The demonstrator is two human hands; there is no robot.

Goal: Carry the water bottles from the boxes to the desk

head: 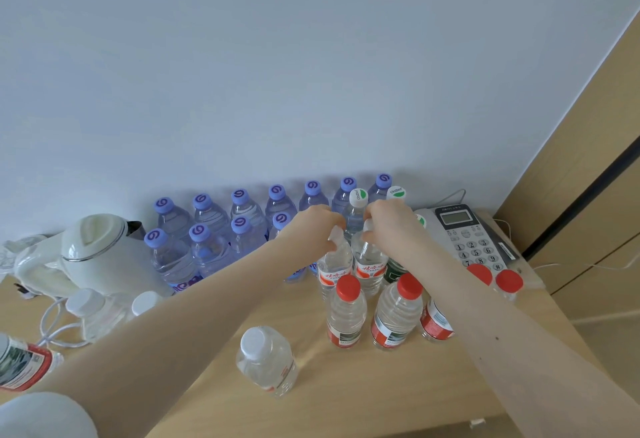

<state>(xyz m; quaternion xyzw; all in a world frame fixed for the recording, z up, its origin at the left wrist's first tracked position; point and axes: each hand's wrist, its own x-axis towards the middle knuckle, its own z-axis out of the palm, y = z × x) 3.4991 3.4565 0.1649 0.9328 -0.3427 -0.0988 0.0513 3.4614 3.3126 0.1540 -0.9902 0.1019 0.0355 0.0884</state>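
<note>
**A:** Head view. Left grip [313, 226] has its fingers curled round the cap of the left bottle [334, 266]. Right grip [389, 224] is clamped the same way on the top of the right bottle [370, 266].

**B:** Position of the two bottles?

**A:** Upright, side by side, just behind the red-cap bottles [346, 313], near the middle of the desk [346, 385]. The right bottle's base looks set on the desk. The left bottle's base is hidden, so I cannot tell whether it is down or lifted.

**B:** Anything else on the desk?

**A:** Purple-cap bottles [207, 250] stand in two rows against the wall, left of the grips. The kettle [93, 247] is far left and the phone [467, 233] is at the right end. One white-cap bottle [266, 361] stands alone near the front, apart from the rest.
</note>
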